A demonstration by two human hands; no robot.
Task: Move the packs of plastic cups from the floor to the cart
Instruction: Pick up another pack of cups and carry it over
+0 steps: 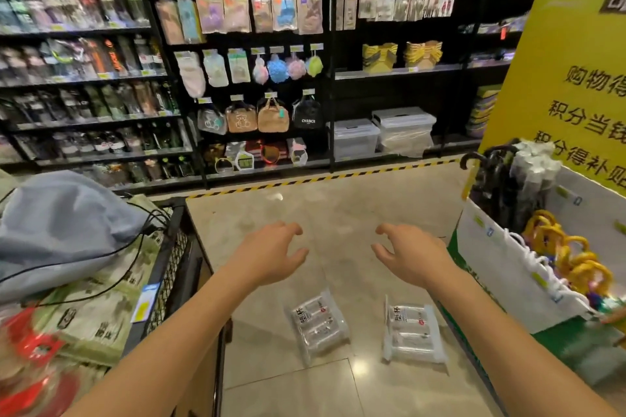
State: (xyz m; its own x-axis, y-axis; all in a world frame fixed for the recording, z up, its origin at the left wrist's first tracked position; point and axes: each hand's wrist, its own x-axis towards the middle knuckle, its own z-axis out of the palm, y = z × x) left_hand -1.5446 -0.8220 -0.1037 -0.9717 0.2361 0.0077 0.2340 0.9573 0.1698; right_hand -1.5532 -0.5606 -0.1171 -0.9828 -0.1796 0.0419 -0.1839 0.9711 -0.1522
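Two clear packs of plastic cups lie on the beige tiled floor: one pack (319,324) in the middle and a second pack (412,330) to its right. My left hand (271,254) and my right hand (411,254) are stretched out in front of me, above the packs, both empty with fingers spread and curled. Neither hand touches a pack. The black mesh cart (169,267) stands at my left, filled with green packs, a blue-grey drawstring bag (64,230) and red items.
Black store shelves (257,78) with hanging goods run along the far side behind a yellow-black floor stripe. On my right stands a white-green display box (501,267) with umbrellas and yellow toys, below a yellow sign (576,78). Open floor lies between cart and box.
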